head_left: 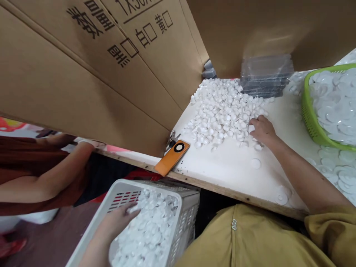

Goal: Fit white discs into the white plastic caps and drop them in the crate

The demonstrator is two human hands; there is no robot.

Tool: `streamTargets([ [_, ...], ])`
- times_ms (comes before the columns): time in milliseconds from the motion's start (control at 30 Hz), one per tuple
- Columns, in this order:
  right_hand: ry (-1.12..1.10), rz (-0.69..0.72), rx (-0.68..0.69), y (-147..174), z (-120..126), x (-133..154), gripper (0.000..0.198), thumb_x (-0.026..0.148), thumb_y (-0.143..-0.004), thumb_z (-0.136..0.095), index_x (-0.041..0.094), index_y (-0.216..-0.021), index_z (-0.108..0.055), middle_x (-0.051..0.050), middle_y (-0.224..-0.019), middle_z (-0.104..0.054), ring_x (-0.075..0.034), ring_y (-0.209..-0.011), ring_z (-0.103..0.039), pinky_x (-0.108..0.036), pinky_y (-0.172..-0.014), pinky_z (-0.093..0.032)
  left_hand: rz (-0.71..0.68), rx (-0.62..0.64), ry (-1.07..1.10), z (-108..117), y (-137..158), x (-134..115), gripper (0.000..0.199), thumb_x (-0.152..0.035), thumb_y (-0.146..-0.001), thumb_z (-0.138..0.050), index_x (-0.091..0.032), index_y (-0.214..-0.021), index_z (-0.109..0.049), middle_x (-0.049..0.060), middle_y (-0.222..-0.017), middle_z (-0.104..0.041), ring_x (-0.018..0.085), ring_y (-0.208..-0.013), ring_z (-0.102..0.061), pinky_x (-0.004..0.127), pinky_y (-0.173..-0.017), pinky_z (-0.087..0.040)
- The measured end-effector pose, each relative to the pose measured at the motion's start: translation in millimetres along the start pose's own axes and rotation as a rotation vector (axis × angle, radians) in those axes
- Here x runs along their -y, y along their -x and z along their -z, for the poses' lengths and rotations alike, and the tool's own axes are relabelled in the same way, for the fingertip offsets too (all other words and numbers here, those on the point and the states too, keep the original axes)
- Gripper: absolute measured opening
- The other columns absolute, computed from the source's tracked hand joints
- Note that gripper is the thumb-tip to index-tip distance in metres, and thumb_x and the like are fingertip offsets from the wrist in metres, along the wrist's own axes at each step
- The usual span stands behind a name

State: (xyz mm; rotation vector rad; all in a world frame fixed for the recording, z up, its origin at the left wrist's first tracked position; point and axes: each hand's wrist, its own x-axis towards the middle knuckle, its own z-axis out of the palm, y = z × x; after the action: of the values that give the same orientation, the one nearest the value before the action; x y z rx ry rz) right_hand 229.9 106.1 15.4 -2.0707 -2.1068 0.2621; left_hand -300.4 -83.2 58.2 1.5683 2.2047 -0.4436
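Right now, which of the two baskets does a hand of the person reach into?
The white slotted basket below the table edge: the left hand rests on the small white parts inside it. The green basket stands on the table, untouched, holding flat white discs.

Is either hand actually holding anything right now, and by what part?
Cannot be told. The right hand rests fingers-down on the pile of white caps; the left hand lies on caps in the white basket.
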Motion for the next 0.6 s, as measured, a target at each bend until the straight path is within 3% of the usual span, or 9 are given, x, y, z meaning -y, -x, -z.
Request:
streamTargets([
  [67,-0.066,0.007,-0.023,2.2,2.2,-1.2,0.018,0.021,-0.081,-0.055,0.019,-0.096,-0.066,-0.01,-0.103,-0.059,-0.024,-0.09,-0.057,-0.031,-0.074,-0.041,-0.065,-0.139,0.087,-0.4,-0.8,-42.6,0.045,-0.051,-0.079,-0.046,-0.018,-0.101,-0.068,0.009,-0.093,-0.072,0.028,-0.089,-0.066,0.035,-0.08,-0.049],
  [167,-0.185,-0.028,-0.066,9.8,12.1,-4.9,0.011,0.024,-0.084,-0.054,0.02,-0.09,-0.061,-0.006,-0.088,-0.064,-0.021,-0.08,-0.06,-0.03,-0.069,-0.041,-0.344,-0.256,0.301,-0.3,-5.0,-148.0,0.033,-0.044,-0.084,-0.046,-0.021,-0.093,-0.068,0.006,-0.101,-0.07,0.023,-0.097,-0.063,0.031,-0.089,-0.046],
  [267,-0.326,-0.138,-0.1,29.6,23.0,-15.7,0.011,0.03,-0.085,-0.055,0.021,-0.091,-0.057,-0.002,-0.078,-0.065,-0.018,-0.067,-0.06,-0.029,-0.063,-0.04,-0.746,-0.205,0.439,-8.4,-4.9,-258.9,0.021,-0.031,-0.087,-0.05,-0.021,-0.088,-0.068,0.005,-0.092,-0.069,0.017,-0.089,-0.062,0.027,-0.083,-0.048],
  [367,-0.504,-0.177,-0.111,61.5,25.4,-33.9,0.013,0.035,-0.083,-0.058,0.022,-0.086,-0.055,0.002,-0.072,-0.063,-0.015,-0.058,-0.06,-0.028,-0.06,-0.042,-0.849,-0.256,0.356,-17.9,-4.0,-341.9,0.023,-0.029,-0.092,-0.046,-0.02,-0.096,-0.067,0.006,-0.094,-0.067,0.017,-0.088,-0.063,0.027,-0.08,-0.048],
  [467,-0.668,-0.165,-0.08,95.3,17.6,-51.3,0.021,0.042,-0.08,-0.062,0.022,-0.081,-0.058,0.001,-0.07,-0.063,-0.016,-0.062,-0.061,-0.027,-0.06,-0.044,-0.791,-0.291,0.153,-19.0,-8.3,-388.8,0.031,-0.033,-0.096,-0.04,-0.017,-0.104,-0.065,0.009,-0.098,-0.065,0.02,-0.088,-0.064,0.029,-0.073,-0.049],
  [600,-0.743,-0.133,0.009,125.8,1.4,-60.2,0.026,0.047,-0.077,-0.064,0.021,-0.078,-0.064,-0.002,-0.074,-0.065,-0.017,-0.068,-0.06,-0.029,-0.063,-0.046,-0.793,-0.285,-0.04,-17.2,-13.5,-405.1,0.027,-0.029,-0.095,-0.042,-0.015,-0.1,-0.065,0.011,-0.1,-0.061,0.023,-0.092,-0.063,0.03,-0.069,-0.048],
])
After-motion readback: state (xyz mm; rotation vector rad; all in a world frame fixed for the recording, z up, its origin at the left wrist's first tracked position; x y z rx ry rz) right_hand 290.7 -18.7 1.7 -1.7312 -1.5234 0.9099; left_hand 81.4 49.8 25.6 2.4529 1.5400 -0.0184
